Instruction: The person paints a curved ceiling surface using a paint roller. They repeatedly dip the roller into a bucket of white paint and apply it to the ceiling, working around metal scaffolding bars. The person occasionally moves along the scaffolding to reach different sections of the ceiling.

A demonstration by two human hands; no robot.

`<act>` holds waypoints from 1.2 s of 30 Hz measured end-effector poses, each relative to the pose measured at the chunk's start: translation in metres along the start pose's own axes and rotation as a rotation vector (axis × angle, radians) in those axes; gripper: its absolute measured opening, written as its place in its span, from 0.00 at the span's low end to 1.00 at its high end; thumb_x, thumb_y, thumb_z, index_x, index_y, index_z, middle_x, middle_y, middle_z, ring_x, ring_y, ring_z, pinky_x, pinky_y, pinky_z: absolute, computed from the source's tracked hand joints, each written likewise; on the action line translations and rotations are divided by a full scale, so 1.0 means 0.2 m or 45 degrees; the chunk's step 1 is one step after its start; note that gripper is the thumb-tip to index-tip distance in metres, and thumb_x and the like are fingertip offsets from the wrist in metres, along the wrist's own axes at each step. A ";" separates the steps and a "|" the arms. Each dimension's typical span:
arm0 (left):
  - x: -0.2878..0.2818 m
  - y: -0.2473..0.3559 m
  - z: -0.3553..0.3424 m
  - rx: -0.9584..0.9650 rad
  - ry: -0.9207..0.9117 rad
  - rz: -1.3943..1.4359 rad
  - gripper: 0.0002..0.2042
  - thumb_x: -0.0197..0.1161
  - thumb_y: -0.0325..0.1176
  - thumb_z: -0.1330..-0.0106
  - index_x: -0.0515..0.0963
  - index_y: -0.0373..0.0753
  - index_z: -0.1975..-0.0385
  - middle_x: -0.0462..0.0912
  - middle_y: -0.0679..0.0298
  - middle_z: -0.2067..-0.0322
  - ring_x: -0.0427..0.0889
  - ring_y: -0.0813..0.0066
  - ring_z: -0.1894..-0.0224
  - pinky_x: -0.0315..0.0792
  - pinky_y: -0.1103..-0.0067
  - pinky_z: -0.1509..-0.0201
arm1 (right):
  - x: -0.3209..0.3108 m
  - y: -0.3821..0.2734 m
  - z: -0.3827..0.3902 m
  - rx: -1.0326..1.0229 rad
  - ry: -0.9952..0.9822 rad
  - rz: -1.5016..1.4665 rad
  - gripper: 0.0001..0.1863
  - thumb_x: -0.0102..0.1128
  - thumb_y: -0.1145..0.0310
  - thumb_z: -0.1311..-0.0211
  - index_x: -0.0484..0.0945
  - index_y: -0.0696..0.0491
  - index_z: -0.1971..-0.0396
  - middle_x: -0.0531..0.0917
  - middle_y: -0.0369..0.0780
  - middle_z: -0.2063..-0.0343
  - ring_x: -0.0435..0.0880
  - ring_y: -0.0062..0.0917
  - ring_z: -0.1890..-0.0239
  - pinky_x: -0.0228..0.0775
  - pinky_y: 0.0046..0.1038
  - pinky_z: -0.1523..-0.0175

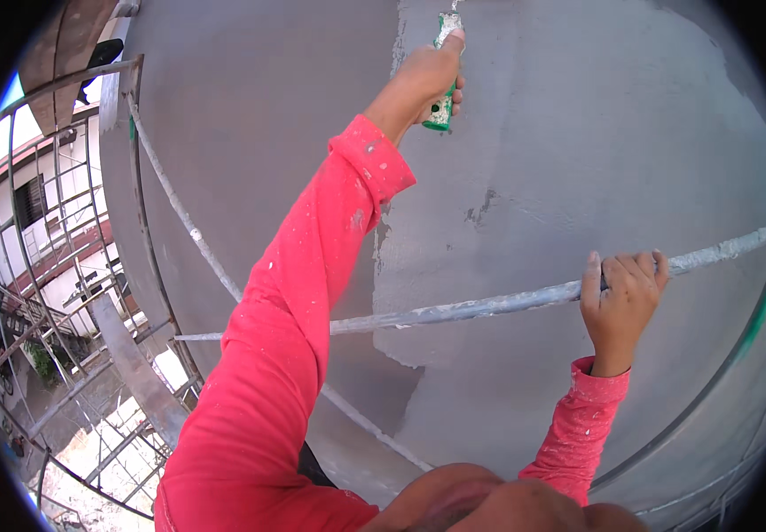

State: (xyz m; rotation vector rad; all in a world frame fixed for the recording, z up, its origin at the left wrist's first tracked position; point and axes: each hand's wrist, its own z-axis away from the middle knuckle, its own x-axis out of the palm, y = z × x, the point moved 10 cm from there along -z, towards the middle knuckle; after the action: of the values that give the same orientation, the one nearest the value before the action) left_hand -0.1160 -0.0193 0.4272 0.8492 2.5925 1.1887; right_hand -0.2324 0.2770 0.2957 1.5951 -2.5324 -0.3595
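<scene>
Near the top edge, my left hand (432,75) is closed around the green handle (438,115) of a trowel-like tool crusted with white material. Only a bit of its metal shank shows above my thumb; the blade is out of view. Behind it stretches a grey wall (525,160), with a lighter, smoother coat bordered by a ragged edge left of the tool. At the right, my right hand (624,288) grips a splattered metal scaffold pole (454,312) that crosses in front of the wall. Both arms wear pink sleeves flecked with white.
A thinner diagonal brace (183,217) crosses behind my left arm. On the left stands a scaffold frame (139,177) with more metal bars and a plank (130,363). Far below lie the ground and a pale building (63,204). A curved bar (711,399) runs along the right.
</scene>
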 end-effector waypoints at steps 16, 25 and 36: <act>-0.04 0.36 -0.61 0.204 -0.124 -0.130 0.22 0.47 0.59 0.24 0.69 0.43 0.64 0.71 0.66 0.78 0.70 0.74 0.84 0.72 0.73 0.82 | 0.05 -0.01 0.00 0.018 -0.061 0.049 0.16 0.64 0.67 0.41 0.76 0.55 0.87 0.75 0.38 0.85 0.73 0.34 0.72 0.63 0.45 0.39; -0.08 -0.25 0.38 -0.209 -0.102 -0.209 0.26 0.53 0.61 0.26 0.68 0.38 0.64 0.69 0.67 0.78 0.69 0.79 0.83 0.70 0.77 0.79 | 0.02 0.00 -0.01 0.047 -0.018 0.006 0.16 0.65 0.66 0.43 0.77 0.54 0.87 0.77 0.37 0.85 0.74 0.33 0.72 0.64 0.45 0.39; -0.11 -0.60 1.02 -0.481 -0.185 -0.338 0.29 0.53 0.64 0.27 0.68 0.37 0.64 0.70 0.67 0.80 0.71 0.78 0.85 0.70 0.77 0.82 | 0.03 0.01 0.00 0.031 -0.029 0.021 0.15 0.65 0.66 0.43 0.77 0.55 0.88 0.77 0.38 0.85 0.74 0.33 0.72 0.65 0.46 0.40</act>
State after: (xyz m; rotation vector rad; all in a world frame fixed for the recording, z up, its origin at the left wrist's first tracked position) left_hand -0.0737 0.0372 0.2015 0.4772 2.1796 1.4099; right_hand -0.2357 0.2727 0.2961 1.5863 -2.5750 -0.3481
